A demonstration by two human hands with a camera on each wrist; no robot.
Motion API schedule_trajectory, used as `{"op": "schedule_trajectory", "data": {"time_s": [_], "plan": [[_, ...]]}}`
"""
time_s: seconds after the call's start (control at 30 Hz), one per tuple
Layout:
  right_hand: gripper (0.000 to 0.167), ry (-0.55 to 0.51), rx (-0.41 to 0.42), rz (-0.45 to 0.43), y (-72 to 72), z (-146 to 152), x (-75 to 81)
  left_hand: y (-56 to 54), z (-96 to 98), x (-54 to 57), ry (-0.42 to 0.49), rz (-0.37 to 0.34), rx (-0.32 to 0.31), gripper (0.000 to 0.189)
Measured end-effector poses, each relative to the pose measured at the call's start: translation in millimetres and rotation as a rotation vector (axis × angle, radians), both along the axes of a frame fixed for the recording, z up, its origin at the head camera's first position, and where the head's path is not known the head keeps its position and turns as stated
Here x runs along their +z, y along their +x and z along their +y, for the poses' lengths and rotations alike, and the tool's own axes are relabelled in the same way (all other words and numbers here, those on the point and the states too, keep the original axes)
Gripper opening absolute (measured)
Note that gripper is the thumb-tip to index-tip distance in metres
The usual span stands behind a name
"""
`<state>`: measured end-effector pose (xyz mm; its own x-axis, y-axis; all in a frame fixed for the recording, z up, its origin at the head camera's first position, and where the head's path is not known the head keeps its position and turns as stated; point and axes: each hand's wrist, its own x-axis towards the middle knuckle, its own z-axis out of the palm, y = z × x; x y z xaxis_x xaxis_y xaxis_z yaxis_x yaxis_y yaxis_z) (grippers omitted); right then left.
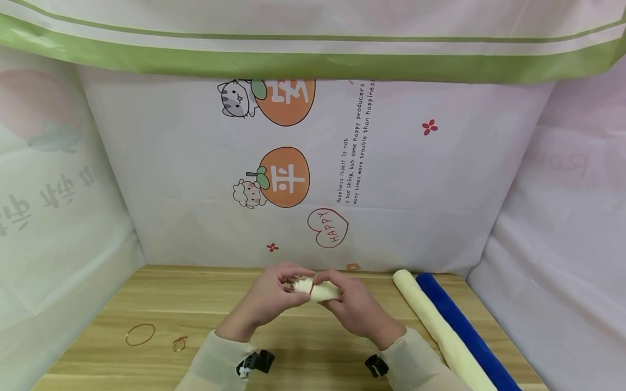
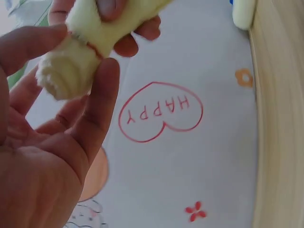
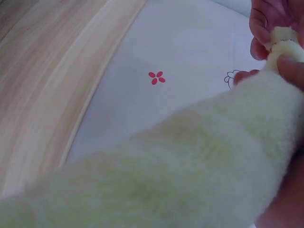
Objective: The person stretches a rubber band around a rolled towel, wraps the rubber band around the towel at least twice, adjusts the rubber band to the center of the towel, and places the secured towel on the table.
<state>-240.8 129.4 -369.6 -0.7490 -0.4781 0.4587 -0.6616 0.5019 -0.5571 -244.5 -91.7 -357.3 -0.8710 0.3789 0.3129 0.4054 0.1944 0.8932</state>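
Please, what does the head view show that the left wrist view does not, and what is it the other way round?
Only the head view: a large loose band and a small loose band on the table, and both sleeves.
Only the left wrist view: the spiral end of the held roll, face-on.
Both: the left hand and right hand holding the pale yellow roll, the red band around it, and the HAPPY heart.
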Motion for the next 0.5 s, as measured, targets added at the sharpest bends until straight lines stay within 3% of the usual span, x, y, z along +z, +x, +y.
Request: {"op": "schedule_trajectory", "data": {"time_s": [0.1,0.2,0.37,0.5], "plan": [[0.034,0.034,-0.017,-0.034,1.2,1.1,2.9,1.0,-2.7,3.4,-0.103,0.061,-0.002,0.027],[0.036,0.064,-0.035,-0.019,4.3,-0.4,6.6,-0.1,-4.8,5.0,-0.117,0.020,0.008,0.021],[0.034,0.097,-0.030,0.094,9.0,-5.5,11.0,-4.7,-8.2,1.8,0.044,-0.139,-0.065,0.017],[0.028,0.084,-0.021,0.065,8.8,-6.3,13.0,-5.4,-9.6,-0.5,0.165,-0.233,-0.119,0.023]]}}
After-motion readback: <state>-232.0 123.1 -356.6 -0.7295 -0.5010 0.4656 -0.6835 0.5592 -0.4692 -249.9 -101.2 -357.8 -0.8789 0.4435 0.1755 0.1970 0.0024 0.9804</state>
